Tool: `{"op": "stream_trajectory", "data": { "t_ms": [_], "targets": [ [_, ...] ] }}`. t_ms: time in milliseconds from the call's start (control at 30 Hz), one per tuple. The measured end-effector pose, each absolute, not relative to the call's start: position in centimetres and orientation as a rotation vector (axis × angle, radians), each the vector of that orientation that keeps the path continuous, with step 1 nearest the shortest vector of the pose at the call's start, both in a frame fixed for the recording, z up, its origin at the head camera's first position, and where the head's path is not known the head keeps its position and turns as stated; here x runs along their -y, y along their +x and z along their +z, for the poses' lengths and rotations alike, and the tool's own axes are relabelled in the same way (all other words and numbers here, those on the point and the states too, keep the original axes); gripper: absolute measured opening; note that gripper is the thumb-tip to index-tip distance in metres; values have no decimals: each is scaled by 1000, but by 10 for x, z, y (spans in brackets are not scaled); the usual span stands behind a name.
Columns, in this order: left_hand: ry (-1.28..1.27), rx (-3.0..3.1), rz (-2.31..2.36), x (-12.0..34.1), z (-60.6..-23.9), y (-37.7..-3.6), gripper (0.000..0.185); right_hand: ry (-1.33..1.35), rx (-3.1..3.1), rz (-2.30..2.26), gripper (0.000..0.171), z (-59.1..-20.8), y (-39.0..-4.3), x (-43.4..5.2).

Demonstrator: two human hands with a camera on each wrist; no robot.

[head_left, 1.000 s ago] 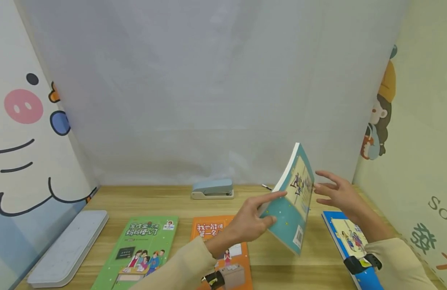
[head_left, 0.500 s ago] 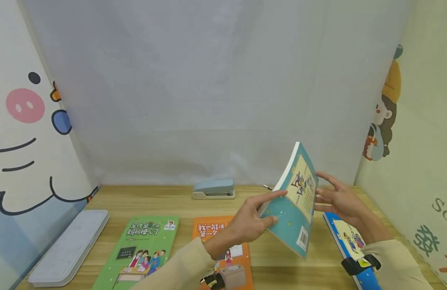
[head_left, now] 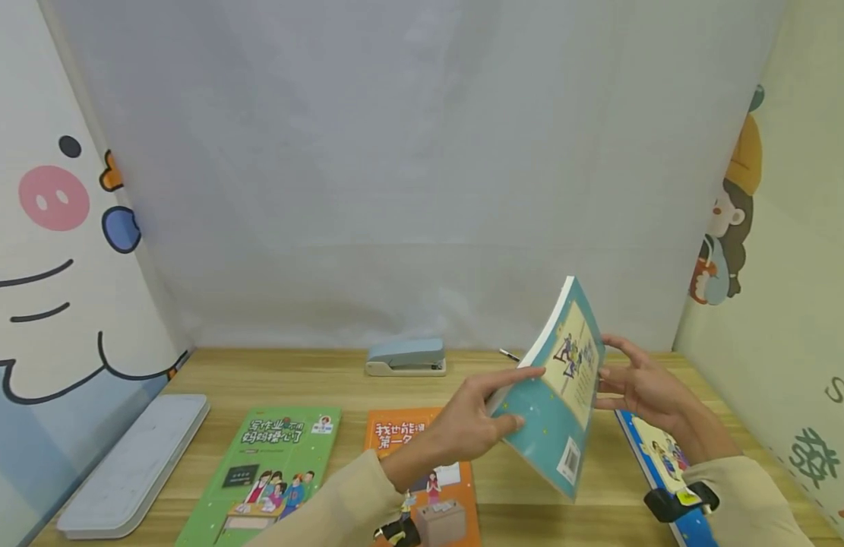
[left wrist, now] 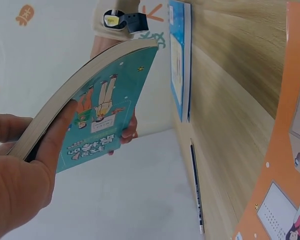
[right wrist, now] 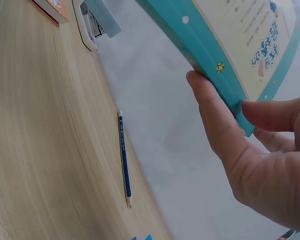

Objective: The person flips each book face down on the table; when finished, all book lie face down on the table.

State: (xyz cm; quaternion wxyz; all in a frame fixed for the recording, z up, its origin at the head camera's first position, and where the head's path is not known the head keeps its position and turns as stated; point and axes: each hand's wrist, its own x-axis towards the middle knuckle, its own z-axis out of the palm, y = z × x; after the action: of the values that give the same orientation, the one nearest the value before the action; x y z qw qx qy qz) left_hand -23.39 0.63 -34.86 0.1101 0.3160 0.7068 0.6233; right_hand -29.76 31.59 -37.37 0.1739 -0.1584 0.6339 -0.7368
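Teal book (head_left: 557, 395) is held tilted above the table (head_left: 339, 376), the left hand (head_left: 472, 422) pinching its page edge and the right hand (head_left: 643, 387) touching its spine side. Left wrist view: thumb across the cover (left wrist: 102, 115). Right wrist view: thumb and fingers grip the spine (right wrist: 210, 55); a pencil (right wrist: 124, 157) lies on the wood.

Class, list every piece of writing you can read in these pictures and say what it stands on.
"写作业不用妈妈操心了": green book.
"我也能得第一名", partly covered: orange book.
"SO": right wall.
Teal book: title, barcode too small to read.
Blue book: unreadable.
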Motion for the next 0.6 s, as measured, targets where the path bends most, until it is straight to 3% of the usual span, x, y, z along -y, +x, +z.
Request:
{"op": "stream_trajectory", "data": {
  "t_ms": [367,600],
  "targets": [
    [909,-2101,1759,-5,-351,-228,67,-449,-1748,-2087,40,-382,-294,-324],
    [1021,-2289,1598,-12,-351,-215,90,-368,-1823,-2050,38,-385,-293,-322]
  ]
}}
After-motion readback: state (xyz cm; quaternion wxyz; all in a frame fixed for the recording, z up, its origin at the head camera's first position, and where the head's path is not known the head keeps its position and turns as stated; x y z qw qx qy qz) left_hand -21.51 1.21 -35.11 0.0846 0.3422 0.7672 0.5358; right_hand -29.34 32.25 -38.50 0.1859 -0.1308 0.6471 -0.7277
